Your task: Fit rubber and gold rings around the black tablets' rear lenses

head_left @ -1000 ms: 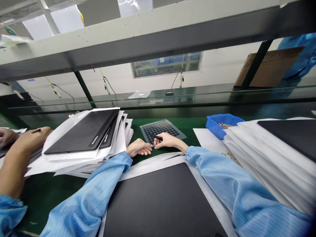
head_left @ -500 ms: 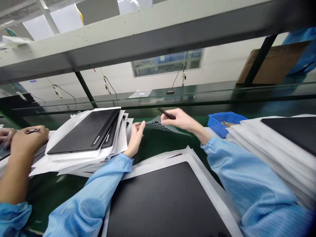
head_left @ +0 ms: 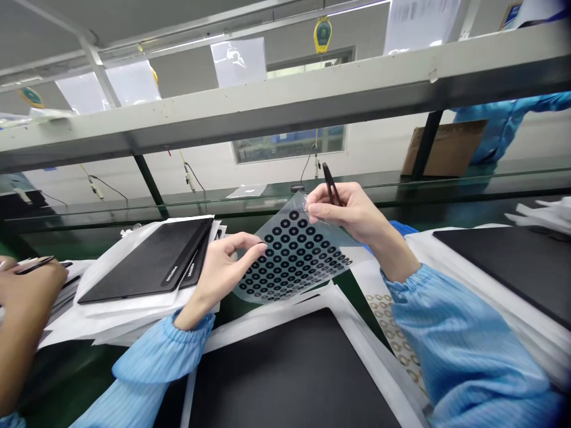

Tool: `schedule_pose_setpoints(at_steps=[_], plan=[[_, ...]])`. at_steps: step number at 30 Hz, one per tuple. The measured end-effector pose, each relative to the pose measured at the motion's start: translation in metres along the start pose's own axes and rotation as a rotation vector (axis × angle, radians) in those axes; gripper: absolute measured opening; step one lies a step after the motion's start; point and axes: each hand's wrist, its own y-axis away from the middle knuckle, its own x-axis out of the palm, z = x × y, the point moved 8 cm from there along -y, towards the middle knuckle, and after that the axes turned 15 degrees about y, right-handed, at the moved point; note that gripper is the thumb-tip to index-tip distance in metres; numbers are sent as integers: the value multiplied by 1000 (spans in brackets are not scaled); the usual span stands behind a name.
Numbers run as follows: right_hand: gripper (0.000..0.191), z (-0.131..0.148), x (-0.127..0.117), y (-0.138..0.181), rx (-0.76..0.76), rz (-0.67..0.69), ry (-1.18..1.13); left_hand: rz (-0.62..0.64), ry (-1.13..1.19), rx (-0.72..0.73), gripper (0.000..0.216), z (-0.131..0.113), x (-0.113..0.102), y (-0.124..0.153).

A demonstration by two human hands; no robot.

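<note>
A clear sheet of black ring stickers [head_left: 292, 255] hangs tilted between my hands, its rows facing me. My right hand [head_left: 348, 208] pinches the sheet's upper corner and also holds black tweezers [head_left: 331, 184], which point up. At the sheet's left edge, the thumb and forefinger of my left hand [head_left: 229, 261] are closed together; a small dark spot shows at their tips, too small to name. Below the sheet lies a black laptop lid or panel [head_left: 289, 374] on white paper. Part of the sheet is hidden behind my right fingers.
Black POSITIVO panels [head_left: 147, 255] are stacked with white sheets at left. A co-worker's hand [head_left: 35, 279] holds a dark tool there. At right are a sheet of tan rings [head_left: 392, 327], a blue bin [head_left: 401, 227] and another black panel [head_left: 513, 261]. A shelf beam [head_left: 267, 101] crosses above.
The ring sticker sheet has been raised and turned to face me. My left hand has moved lower and nearer; the tweezers now point up. The camera view has tilted upward.
</note>
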Motion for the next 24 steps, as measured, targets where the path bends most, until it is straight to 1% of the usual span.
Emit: schedule_pose_setpoints(at_steps=[4,7,10,14,16,18,20,22,24], plan=[[13,3,2,0,51,7,-48,48,153,-133,22,2,1,-1],[14,3,2,0,85,3,-57,63,214,-241,24,7,2,-1],[15,0,3,0,109,24,-40,73,252,-265,24,8,3,-1],[17,1,11,2,95,143,49,69,280,-288,23,9,4,1],[15,1,12,4,81,168,89,65,276,-301,24,10,1,0],[13,2,0,3,67,82,112,84,253,-306,24,11,-3,-1],[11,0,-21,3,63,-73,87,118,249,-315,23,13,-8,-4],[11,-5,-45,5,82,-225,18,131,336,-326,23,16,-14,-7],[12,-14,-66,7,116,-349,-60,116,496,-341,18,17,-17,-9]])
